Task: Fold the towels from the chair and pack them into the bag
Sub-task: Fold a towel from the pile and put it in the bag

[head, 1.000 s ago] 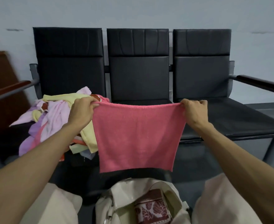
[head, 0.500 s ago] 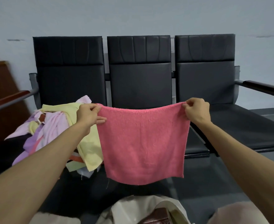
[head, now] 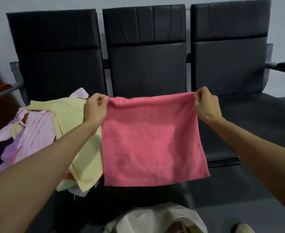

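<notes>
Here, before the row of black chairs (head: 146, 68), the heap of unfolded towels (head: 71, 118) lies just left of and below the left grip, the pink towel (head: 151, 142) hangs spread flat beneath both grips, and the cream bag (head: 155, 219) sits well below its lower edge. The left hand (head: 95, 110) pinches the towel's top left corner and the right hand (head: 205, 105) its top right, both clamped on cloth. Folding of this towel seems just about to begin; the next move likely calls for bringing the pinched corners together with edges matched, before lowering it into the bag.
</notes>
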